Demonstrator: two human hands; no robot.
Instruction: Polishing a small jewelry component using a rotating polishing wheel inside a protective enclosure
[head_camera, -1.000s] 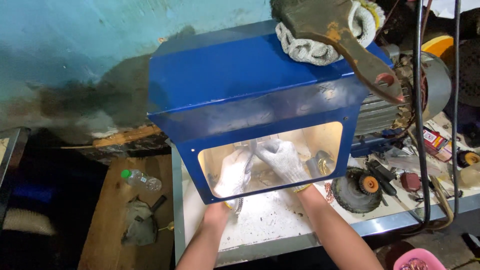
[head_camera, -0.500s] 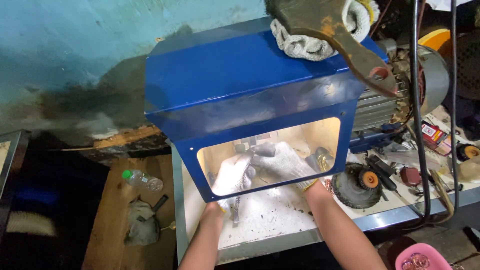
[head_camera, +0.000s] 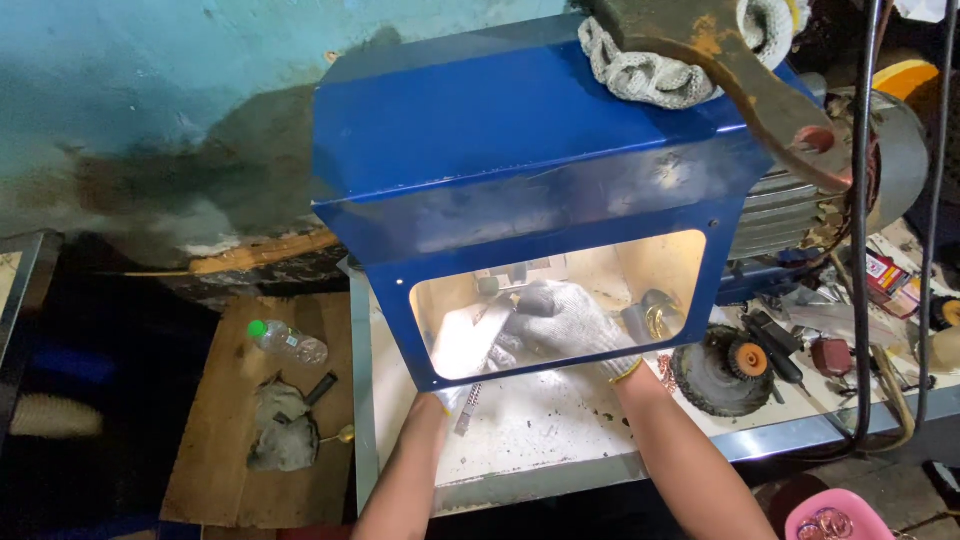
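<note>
Both my hands wear white knit gloves and reach under a blue metal hood (head_camera: 520, 130), seen through its lit window. My left hand (head_camera: 462, 342) is closed around a long thin metal piece (head_camera: 469, 408) whose ridged end sticks out below the hood's edge. My right hand (head_camera: 572, 322) lies right beside the left one, fingers curled over the same piece near a dark round part (head_camera: 537, 300). A small metal wheel (head_camera: 650, 318) stands just right of my right hand. The glare hides how the piece sits inside.
The white dusty bench top (head_camera: 540, 430) carries an abrasive disc (head_camera: 722, 368) and loose tools at the right. A rusty wrench (head_camera: 740, 70) and a rag (head_camera: 640, 70) lie on the hood. A motor (head_camera: 800, 215) and cables (head_camera: 865, 200) are at right; a plastic bottle (head_camera: 285, 342) lies lower left.
My hands stay together inside the hood, shifting only slightly. The view has moved a little to the left and down.
</note>
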